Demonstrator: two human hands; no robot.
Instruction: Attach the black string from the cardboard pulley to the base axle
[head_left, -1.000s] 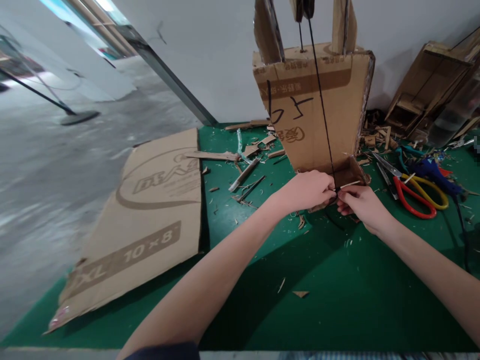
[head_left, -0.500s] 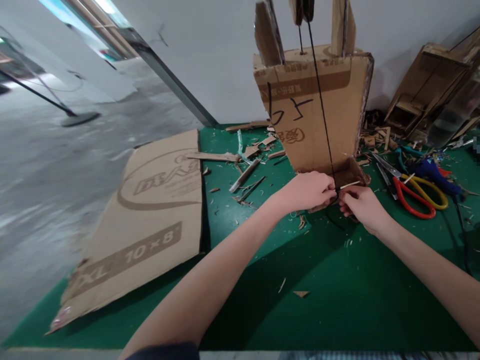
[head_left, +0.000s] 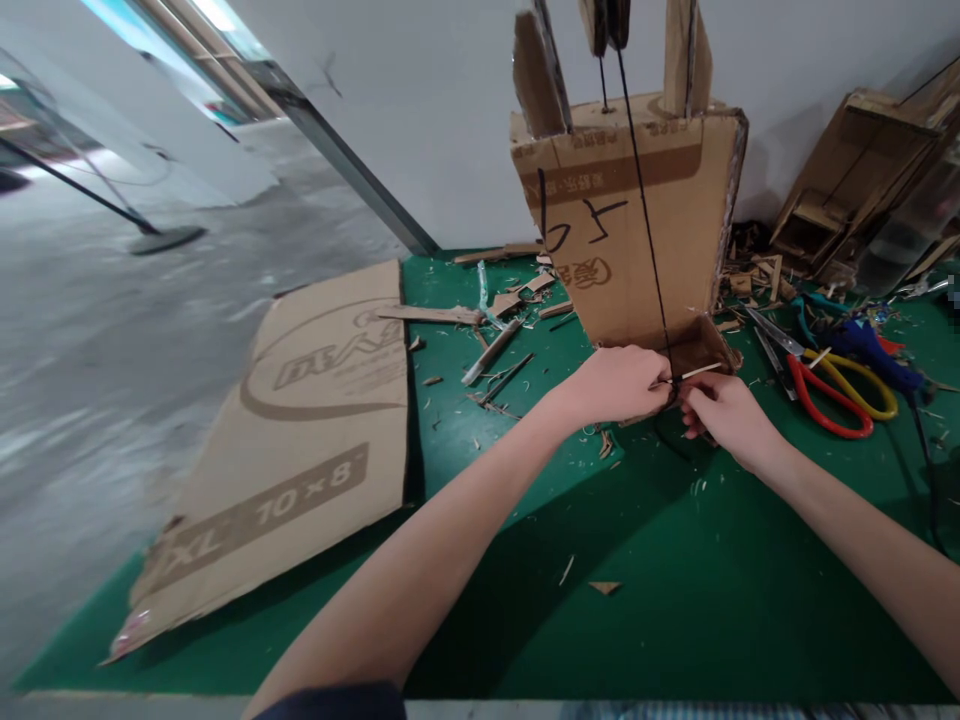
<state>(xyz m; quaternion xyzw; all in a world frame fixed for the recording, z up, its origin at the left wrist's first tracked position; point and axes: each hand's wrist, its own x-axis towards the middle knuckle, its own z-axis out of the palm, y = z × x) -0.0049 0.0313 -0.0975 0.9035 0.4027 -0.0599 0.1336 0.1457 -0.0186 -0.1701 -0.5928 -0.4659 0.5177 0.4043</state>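
A tall cardboard structure [head_left: 637, 215] with handwritten marks stands against the wall. A black cord [head_left: 649, 230] runs from its top down its front to my hands. My left hand [head_left: 622, 383] is closed in a pinch on the cord at the lower front opening. Close beside it, my right hand [head_left: 724, 405] pinches the cord too, near a thin pale stick [head_left: 701, 370] that lies across the cord. The fingertips partly hide where cord and stick meet. Loose black cord hangs dimly below the hands.
Red-and-yellow-handled scissors [head_left: 832, 390] and a blue glue gun [head_left: 874, 350] lie at the right. A flat cardboard sheet [head_left: 315, 400] overhangs the green table [head_left: 675, 620] at left. Scraps [head_left: 491, 350] litter the back. Another cardboard structure [head_left: 847, 180] leans at right.
Both hands stay at the cord, with only slight finger movement. The whole view has shifted very slightly.
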